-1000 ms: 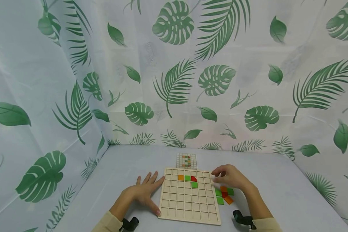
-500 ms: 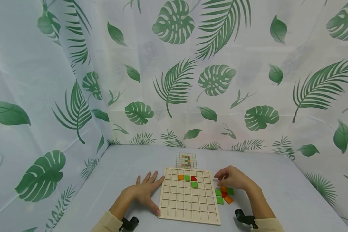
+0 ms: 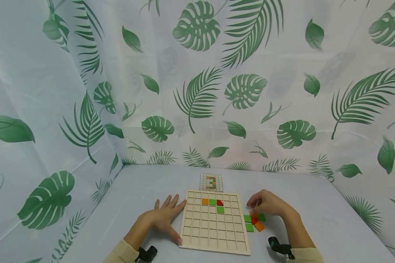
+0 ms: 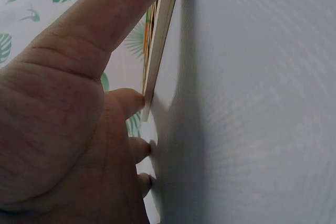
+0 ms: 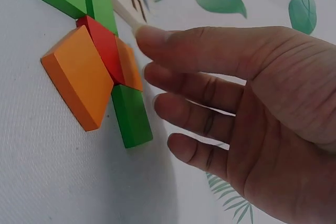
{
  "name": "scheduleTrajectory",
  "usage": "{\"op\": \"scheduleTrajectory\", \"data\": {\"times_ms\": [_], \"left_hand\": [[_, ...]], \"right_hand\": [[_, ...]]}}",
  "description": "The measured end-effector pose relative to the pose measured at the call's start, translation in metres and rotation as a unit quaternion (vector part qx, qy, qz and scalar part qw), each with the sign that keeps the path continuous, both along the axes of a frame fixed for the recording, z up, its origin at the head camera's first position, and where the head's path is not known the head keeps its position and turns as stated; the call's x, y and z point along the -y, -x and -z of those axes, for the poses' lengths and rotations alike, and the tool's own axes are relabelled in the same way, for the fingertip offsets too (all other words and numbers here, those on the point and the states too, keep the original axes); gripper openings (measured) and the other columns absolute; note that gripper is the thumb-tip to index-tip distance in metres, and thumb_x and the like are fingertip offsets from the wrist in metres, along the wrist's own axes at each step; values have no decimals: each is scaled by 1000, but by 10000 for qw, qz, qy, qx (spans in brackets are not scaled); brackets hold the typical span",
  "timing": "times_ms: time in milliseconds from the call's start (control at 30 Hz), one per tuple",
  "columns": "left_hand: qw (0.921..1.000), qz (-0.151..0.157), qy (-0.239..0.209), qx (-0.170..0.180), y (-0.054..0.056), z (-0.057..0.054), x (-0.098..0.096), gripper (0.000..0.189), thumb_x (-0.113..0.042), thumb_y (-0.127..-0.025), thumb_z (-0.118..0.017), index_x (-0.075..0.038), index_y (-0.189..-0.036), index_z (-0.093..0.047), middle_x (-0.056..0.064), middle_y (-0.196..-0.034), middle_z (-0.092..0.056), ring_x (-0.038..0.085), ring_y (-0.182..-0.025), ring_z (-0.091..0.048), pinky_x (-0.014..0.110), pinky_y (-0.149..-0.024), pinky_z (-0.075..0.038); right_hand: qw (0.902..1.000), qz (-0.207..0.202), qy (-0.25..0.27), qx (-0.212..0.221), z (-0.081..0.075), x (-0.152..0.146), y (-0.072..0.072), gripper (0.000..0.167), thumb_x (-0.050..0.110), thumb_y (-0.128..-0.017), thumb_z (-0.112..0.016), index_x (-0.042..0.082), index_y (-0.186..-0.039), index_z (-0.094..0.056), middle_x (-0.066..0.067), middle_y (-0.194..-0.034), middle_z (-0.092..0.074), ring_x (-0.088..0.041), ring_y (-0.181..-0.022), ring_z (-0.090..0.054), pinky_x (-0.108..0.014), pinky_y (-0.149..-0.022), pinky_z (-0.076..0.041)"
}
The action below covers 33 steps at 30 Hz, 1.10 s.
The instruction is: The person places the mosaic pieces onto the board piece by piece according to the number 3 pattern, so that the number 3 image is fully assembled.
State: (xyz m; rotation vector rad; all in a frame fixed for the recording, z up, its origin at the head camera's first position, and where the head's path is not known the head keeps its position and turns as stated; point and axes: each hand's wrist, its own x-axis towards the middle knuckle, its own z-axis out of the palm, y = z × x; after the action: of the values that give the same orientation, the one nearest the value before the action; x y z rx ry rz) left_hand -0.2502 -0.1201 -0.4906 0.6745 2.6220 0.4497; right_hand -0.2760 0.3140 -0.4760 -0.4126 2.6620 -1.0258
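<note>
A wooden grid board (image 3: 214, 232) lies flat, with an orange tile (image 3: 205, 201), a red quarter-round tile (image 3: 219, 202) and two green tiles in its upper cells. My left hand (image 3: 161, 220) is spread at the board's left side, thumb by the near corner and index fingertip at the edge. Beyond the right edge, my right hand (image 3: 269, 203) hovers over loose tiles with fingers loosely bent, holding nothing. In the right wrist view, its thumb and fingertips are close to an orange tile (image 5: 129, 62), a red tile (image 5: 101, 45) and a green tile (image 5: 131, 116).
A small printed pattern card (image 3: 211, 182) lies beyond the board's far edge. Another orange tile (image 5: 81, 80) and two more green tiles lie in the loose group. Leaf-print cloth (image 3: 197, 91) hangs behind and left of the white table (image 3: 164, 179).
My right hand has drawn back from the board's right edge, rightward and slightly nearer, to over the loose tiles. The left hand and the board have stayed put.
</note>
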Motion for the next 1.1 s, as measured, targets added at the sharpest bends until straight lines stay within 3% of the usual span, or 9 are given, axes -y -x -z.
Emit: {"op": "scheduleTrajectory", "data": {"times_ms": [200,833,1100], "left_hand": [[10000,18,38,2,0,0,0,135,-69,-64,-90,-27,-169,-16,14,-176,-3,43,-162,3,79,-119,1],[10000,-2,77,-10,1,1,0,136,-70,-64,-90,-28,-169,-15,14,-176,-2,42,-162,4,78,-120,1],[9999,-1,123,-22,1,1,0,136,-71,-63,-89,-28,-169,-15,14,-176,-3,42,-162,3,78,-120,0]], "right_hand": [[9997,-181,90,165,-1,-1,-2,12,2,-80,-84,5,-90,-78,-4,-78,-68,-20,-74,-57,-34,-66,-48],[9993,-226,-239,158,2,-2,1,12,2,-80,-85,7,-86,-75,-2,-78,-68,-19,-73,-58,-33,-66,-50],[9987,-433,-42,258,2,1,2,20,-1,-78,-84,5,-88,-67,-2,-79,-63,-19,-76,-57,-31,-66,-45]]}}
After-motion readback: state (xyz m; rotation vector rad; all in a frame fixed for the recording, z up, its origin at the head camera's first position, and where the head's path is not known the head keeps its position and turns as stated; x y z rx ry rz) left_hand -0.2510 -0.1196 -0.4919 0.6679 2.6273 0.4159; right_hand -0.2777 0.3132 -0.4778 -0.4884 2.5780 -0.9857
